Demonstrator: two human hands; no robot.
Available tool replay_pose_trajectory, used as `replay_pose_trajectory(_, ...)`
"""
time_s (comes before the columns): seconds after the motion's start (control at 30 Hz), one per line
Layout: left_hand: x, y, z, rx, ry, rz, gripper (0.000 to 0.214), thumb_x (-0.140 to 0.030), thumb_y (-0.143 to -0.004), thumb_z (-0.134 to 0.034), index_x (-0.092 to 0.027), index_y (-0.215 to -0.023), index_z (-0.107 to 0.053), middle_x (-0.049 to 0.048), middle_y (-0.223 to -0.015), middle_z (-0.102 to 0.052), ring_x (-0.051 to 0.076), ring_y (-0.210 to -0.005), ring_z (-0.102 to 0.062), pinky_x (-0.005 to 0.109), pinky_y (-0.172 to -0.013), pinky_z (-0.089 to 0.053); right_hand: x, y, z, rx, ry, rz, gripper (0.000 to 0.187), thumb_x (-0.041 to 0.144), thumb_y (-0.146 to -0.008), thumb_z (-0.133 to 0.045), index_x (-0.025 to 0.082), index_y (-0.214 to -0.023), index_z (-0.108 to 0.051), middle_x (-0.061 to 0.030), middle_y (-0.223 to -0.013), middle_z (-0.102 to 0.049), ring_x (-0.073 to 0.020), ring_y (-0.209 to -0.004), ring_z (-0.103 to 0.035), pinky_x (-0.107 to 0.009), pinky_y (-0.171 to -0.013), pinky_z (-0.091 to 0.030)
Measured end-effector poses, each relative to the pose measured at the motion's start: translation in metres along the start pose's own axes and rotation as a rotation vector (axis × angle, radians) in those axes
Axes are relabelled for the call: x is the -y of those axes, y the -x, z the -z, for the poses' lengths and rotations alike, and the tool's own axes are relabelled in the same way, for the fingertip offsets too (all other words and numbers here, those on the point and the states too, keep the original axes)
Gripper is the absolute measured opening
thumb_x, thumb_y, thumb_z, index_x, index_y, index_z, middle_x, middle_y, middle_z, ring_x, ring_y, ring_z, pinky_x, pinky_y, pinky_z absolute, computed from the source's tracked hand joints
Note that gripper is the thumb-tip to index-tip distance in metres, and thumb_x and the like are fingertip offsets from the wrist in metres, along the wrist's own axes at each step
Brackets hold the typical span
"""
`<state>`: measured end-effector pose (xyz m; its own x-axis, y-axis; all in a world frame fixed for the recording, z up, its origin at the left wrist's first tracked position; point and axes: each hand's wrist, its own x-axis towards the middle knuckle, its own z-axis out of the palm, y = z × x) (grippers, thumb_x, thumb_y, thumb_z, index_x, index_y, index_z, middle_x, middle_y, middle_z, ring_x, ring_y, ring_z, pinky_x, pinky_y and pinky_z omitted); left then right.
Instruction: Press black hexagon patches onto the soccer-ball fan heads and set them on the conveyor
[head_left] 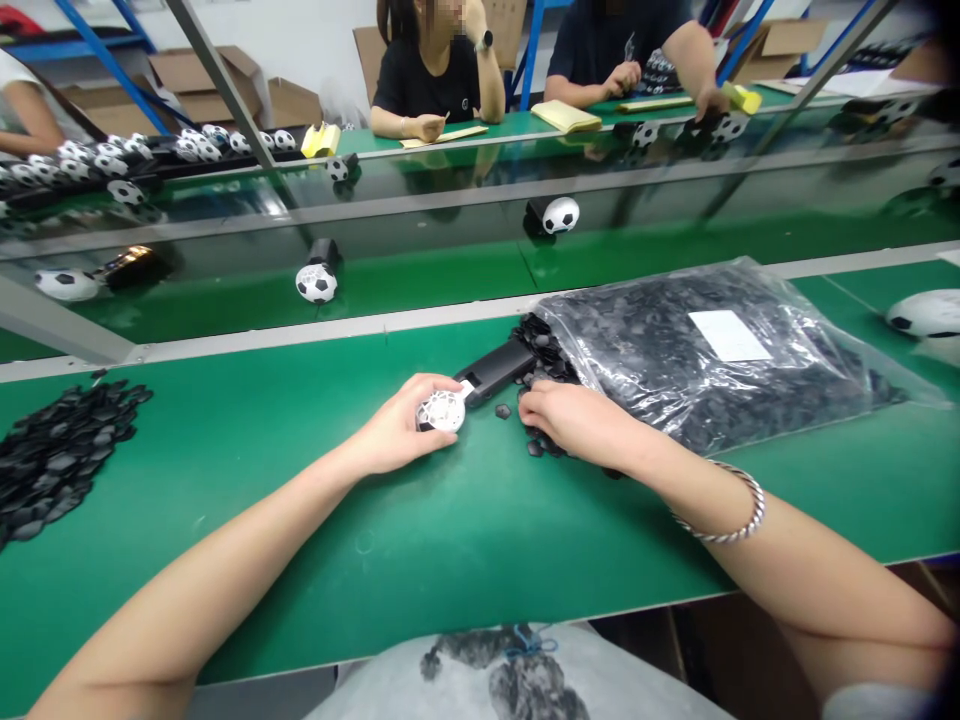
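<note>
Gripping a round white plastic ball with a webbed pattern (441, 411), the left hand (397, 425) has its thumb and fingers parted by the ball's width, thumb on the near side, index finger on the far side; the right hand (574, 418) has its fingers curled together at small flat black pieces, and whether they pinch one I cannot tell; one loose black pentagonal piece (502, 411) lies between the two hands; a black rectangular handle (496, 370) slants from the ball, beyond the left fingertips; past the right fingers, a clear plastic bag (660, 375) of black pieces lies open-mouthed.
</note>
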<state>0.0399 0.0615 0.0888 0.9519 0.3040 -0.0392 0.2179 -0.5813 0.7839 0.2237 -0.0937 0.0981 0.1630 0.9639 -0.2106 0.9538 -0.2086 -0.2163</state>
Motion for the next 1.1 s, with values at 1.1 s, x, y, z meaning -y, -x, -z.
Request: replay_pose_trajectory(1.1, 0.006, -0.006, -0.009, -0.143, 0.023, -0.058, 0.042, -0.021, -0.063, -0.065, -0.021, -0.103, -0.053, 0.0053, -0.108, -0.052, 0.023, -0.103, -0.05, 0.037, -0.092, -0.04, 0.035, -0.033, -0.019, -0.363, -0.683, 0.243, 0.004, 0.014, -0.074, -0.063, 0.017, -0.071, -0.062, 0.0014, -0.071, -0.06, -0.01, -0.066, -0.055, -0.021, -0.064, -0.041)
